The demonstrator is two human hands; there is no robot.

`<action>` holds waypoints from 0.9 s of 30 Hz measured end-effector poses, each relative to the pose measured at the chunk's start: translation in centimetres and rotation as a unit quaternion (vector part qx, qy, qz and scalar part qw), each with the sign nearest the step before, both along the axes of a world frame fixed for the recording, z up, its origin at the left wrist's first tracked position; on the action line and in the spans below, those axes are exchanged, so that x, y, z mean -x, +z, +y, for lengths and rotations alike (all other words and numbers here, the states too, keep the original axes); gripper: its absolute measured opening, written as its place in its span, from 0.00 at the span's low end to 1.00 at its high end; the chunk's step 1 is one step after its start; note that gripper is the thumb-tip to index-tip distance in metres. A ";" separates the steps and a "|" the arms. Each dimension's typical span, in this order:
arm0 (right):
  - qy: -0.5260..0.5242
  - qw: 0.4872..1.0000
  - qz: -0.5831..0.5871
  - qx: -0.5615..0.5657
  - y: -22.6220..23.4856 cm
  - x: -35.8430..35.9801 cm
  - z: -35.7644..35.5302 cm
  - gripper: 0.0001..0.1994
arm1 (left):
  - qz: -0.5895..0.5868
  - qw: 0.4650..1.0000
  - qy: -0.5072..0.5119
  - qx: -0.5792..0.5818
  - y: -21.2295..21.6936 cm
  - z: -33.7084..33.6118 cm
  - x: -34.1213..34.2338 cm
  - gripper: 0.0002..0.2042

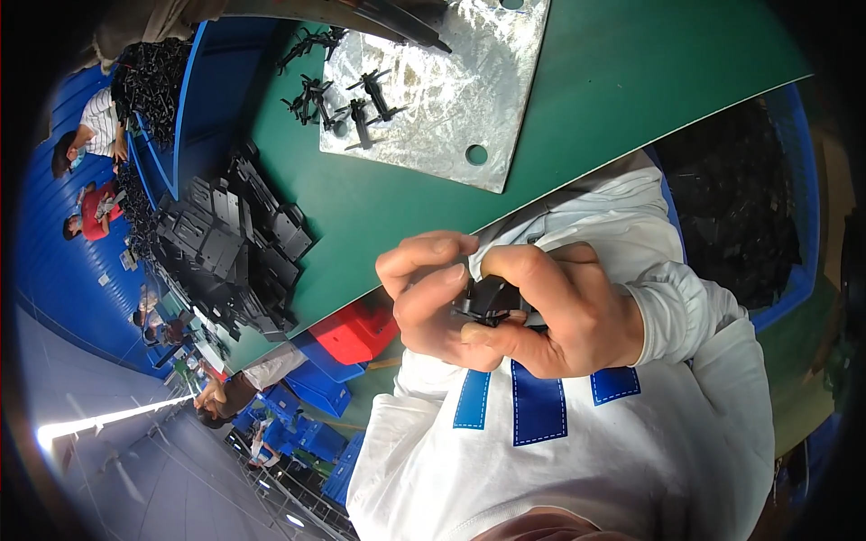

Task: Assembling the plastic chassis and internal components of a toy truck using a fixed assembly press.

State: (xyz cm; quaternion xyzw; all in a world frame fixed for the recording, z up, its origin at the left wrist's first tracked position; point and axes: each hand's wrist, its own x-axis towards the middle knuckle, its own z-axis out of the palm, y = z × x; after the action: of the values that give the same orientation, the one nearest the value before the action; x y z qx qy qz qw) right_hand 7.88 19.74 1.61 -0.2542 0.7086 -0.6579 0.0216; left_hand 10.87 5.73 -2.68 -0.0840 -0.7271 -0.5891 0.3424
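In front of my chest both hands meet around a small black plastic part [492,299]. My left hand [424,302] has its fingers curled around the part's left side. From the other side, my right hand [568,311] pinches it between thumb and bent index finger. Much of the part is hidden by the fingers, so its exact kind does not show. Beyond my hands, a metal plate [451,99] with round holes lies on the green table [613,72]. Several small black clip-like parts [361,115] lie at the plate's left side.
A pile of flat black plastic pieces [230,243] covers the table's left side. A dark pointed tool [406,22] reaches over the plate. A blue bin [807,198] of black parts stands right. A red container [356,332] is below the table edge. Other people [90,135] work far left.
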 end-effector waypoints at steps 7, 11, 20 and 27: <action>-0.001 1.000 0.015 -0.009 0.2 0.1 0.0 0.21 | 0.017 1.000 -0.017 -0.014 -0.3 -0.3 0.3 0.24; 0.006 1.000 0.003 -0.013 0.5 0.2 0.1 0.21 | 0.024 1.000 -0.017 0.004 -0.5 -0.5 0.3 0.25; 0.006 0.999 -0.011 -0.044 0.5 -0.2 0.2 0.23 | 0.014 1.000 -0.016 0.022 -0.7 -0.8 -0.1 0.24; 0.007 0.999 -0.019 -0.041 0.5 -0.2 0.1 0.23 | -0.021 0.997 -0.032 0.072 0.3 -1.1 -0.2 0.26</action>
State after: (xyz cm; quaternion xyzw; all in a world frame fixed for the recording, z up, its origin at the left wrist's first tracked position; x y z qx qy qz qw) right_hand 8.09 19.88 2.10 -0.2452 0.7330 -0.6325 0.0498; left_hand 11.09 4.61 -2.41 -0.1191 -0.7717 -0.5475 0.3009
